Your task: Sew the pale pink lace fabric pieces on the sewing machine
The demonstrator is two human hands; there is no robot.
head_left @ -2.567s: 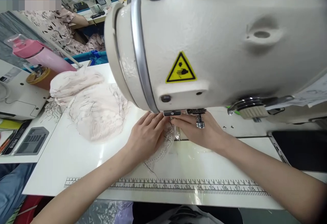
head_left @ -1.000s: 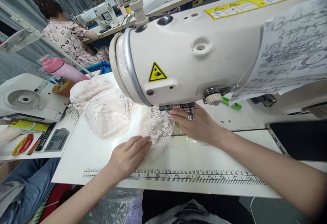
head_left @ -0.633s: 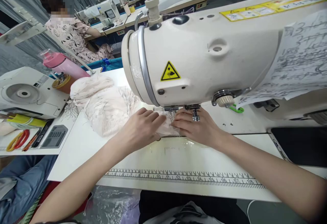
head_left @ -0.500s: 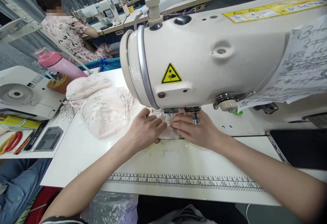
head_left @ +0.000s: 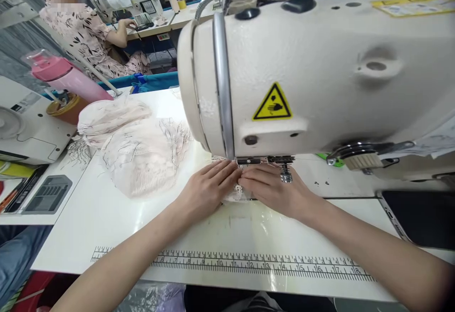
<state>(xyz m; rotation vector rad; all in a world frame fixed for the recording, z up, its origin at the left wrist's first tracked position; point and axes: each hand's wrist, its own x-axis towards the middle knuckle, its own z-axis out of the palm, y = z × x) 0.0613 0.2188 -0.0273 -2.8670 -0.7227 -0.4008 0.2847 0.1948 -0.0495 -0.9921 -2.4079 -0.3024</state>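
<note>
A cream sewing machine head with a yellow warning sticker fills the upper right. Under its presser foot lies a small piece of white lace. My left hand lies flat on the lace from the left, fingers stretched toward the foot. My right hand presses down on the lace from the right, fingertips meeting those of the left. Most of the lace is hidden beneath both hands.
A pile of pale pink lace pieces lies at the left on the white table. A printed ruler runs along the front edge. A pink bottle and another machine stand far left. Another person sits at the back left.
My left hand came from the table's front back onto the lace and now lies flatter beside the right. More of the lace is covered. The camera moved closer to the machine.
</note>
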